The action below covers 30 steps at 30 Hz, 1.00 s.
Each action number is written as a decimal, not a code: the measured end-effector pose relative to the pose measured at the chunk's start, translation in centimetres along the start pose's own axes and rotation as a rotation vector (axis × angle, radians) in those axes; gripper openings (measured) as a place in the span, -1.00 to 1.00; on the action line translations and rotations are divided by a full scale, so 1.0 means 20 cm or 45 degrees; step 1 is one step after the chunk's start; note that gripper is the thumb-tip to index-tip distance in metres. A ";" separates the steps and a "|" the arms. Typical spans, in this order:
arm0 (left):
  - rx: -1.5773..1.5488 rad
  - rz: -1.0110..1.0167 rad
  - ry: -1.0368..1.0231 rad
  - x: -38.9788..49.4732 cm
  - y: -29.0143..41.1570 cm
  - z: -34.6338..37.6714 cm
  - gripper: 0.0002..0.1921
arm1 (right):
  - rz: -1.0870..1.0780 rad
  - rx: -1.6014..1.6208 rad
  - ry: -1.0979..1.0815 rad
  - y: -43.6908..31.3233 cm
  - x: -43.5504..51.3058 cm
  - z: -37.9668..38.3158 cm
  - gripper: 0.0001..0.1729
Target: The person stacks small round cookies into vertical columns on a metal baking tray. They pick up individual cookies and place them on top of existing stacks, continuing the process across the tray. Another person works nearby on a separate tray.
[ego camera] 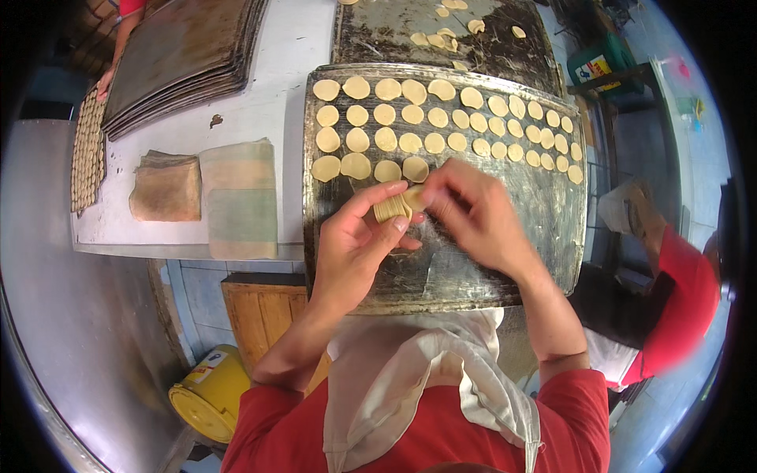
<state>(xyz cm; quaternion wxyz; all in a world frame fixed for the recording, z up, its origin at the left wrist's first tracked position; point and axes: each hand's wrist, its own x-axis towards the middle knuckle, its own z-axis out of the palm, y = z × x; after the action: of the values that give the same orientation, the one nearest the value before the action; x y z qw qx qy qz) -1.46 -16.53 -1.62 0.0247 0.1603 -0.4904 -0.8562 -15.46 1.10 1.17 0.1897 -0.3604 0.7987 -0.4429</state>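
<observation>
Over the near part of a dark metal baking tray (502, 219), my left hand (361, 236) grips a stack of thin round dough discs (390, 208) between thumb and fingers. My right hand (479, 213) pinches a single dough disc (416, 198) at the stack's right end; motion blurs its fingertips. Rows of pale dough discs (386, 139) lie flat across the tray's far half, some with uneven or nicked edges. The row nearest me has several discs at the left, ending with a dough disc (416, 169) just above my hands, and one at the far right.
Behind lies another tray (378, 35) with scattered dough pieces (436, 40). On the white table (290, 53) are stacked metal sheets (183, 53) and folded cloths (239, 195). A co-worker's hand (105, 83) is by a filled tray (89, 154); another person (674, 307) stands right. A yellow bucket (213, 390) sits below.
</observation>
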 end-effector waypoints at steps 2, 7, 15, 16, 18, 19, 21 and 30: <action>0.013 -0.003 0.022 0.01 -0.01 0.03 -0.54 | 0.141 -0.443 0.154 0.02 -0.01 -0.03 -0.89; 0.025 0.001 -0.023 0.02 -0.02 0.08 -0.54 | 0.104 0.046 -0.001 0.01 -0.08 -0.05 -0.91; 0.055 -0.029 -0.007 0.04 -0.03 0.14 -0.54 | 0.194 0.061 0.044 0.00 -0.09 -0.09 -0.84; 0.051 -0.035 -0.015 0.04 -0.03 0.15 -0.55 | 0.172 -0.024 0.129 0.01 -0.07 -0.11 -0.81; 0.028 -0.045 -0.024 0.05 -0.04 0.16 -0.57 | 0.192 -0.434 0.276 0.04 -0.05 -0.14 -0.75; 0.027 -0.058 -0.035 0.05 -0.04 0.16 -0.57 | 0.163 -0.398 0.251 0.04 -0.06 -0.15 -0.75; 0.000 -0.096 -0.040 0.05 -0.04 0.18 -0.57 | 0.350 -0.387 0.180 0.06 -0.10 -0.16 -0.76; 0.056 -0.115 -0.165 0.12 -0.10 0.30 -0.58 | 0.327 -0.675 0.319 0.14 -0.17 -0.27 -0.81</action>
<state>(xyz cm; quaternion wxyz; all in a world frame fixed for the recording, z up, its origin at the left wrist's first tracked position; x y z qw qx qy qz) -5.29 -10.91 -1.17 -0.0493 0.1270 -0.5021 -0.8540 -17.72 7.61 1.69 0.0437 -0.2361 0.9424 -0.2328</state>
